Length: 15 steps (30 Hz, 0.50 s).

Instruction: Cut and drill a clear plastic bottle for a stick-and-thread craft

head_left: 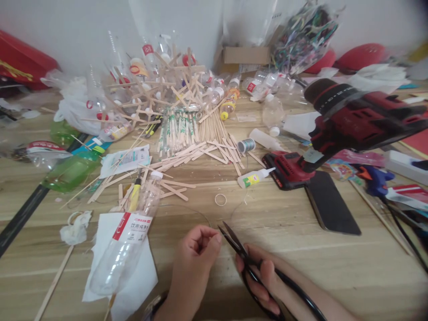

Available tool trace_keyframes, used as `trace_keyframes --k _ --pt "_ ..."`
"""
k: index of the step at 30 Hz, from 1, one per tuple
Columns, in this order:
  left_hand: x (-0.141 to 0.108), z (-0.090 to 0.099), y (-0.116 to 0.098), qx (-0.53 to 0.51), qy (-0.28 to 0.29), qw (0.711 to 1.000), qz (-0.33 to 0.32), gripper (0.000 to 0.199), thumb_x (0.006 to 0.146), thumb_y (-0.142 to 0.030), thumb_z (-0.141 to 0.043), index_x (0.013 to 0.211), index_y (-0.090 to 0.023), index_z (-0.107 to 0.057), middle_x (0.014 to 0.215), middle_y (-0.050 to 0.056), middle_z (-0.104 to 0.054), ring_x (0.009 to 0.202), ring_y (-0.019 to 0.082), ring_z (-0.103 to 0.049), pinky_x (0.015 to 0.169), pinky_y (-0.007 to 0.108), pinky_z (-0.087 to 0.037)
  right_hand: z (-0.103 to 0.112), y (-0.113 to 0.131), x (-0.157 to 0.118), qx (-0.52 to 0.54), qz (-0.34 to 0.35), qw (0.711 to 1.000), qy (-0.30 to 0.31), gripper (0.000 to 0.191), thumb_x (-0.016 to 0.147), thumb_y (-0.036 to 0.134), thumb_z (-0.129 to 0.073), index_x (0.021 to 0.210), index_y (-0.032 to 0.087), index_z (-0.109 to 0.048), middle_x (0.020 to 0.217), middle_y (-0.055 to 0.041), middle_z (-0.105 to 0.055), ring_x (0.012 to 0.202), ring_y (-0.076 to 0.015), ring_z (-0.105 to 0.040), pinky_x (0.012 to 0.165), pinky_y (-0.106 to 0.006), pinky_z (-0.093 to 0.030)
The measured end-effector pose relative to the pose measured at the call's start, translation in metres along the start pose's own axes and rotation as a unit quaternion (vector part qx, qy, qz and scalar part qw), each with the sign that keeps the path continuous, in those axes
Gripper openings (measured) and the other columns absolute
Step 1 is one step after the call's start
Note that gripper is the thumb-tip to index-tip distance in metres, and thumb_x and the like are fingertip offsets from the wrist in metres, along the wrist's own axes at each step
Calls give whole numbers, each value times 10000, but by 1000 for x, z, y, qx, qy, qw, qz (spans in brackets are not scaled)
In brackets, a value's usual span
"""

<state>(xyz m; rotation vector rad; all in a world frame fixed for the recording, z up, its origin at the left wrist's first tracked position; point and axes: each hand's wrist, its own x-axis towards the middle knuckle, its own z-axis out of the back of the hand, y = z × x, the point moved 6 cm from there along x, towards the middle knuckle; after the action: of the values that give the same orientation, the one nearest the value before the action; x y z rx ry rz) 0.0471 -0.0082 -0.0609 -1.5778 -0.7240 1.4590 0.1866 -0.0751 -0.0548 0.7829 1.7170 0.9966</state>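
Note:
My left hand (197, 258) is closed in a pinch at the front middle of the table, where a thin wire (187, 208) runs to its fingertips. My right hand (262, 276) grips black-handled scissors (246, 257), their blades slightly apart and their tips close beside my left thumb. Another faint length of wire curves on the table just beyond the blades. A spool of thin wire (246, 146) lies on its side farther back. Beyond my hands are a small pale ring (220, 199) and a glue bottle (252, 178) with a pointed nozzle.
A red cordless drill (351, 120) stands at right beside a dark phone (332, 203). A clear plastic bottle (117, 263) lies on white paper (147, 276) at left. Wooden sticks (214, 127) and bottles pile up at the back. A blue glue gun (376, 180) lies far right.

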Motion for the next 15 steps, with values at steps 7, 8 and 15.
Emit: trace_keyframes --k 7,8,15 --pt "2 2 -1 -4 -8 1000 12 265 725 -435 -687 710 -177 -630 536 -63 -421 511 94 -326 488 216 -255 36 16 -19 -178 -25 978 -106 439 852 642 -553 989 230 -617 573 45 -517 398 -100 -435 349 -201 -347" --pt "2 2 -1 -7 -10 1000 13 269 726 -439 -688 709 -177 -627 535 -65 -416 512 94 -326 489 216 -256 45 22 -22 -244 7 963 -118 386 833 600 -598 961 237 -632 584 28 -565 439 -129 -510 382 -219 -391" --pt "3 2 0 -23 -9 1000 12 299 721 -467 -692 723 -174 -631 548 -63 -420 517 91 -318 491 216 -252 115 18 -42 -610 50 727 -312 405 880 307 -483 1249 169 -575 918 -119 -753 722 -292 -735 573 -367 -552"
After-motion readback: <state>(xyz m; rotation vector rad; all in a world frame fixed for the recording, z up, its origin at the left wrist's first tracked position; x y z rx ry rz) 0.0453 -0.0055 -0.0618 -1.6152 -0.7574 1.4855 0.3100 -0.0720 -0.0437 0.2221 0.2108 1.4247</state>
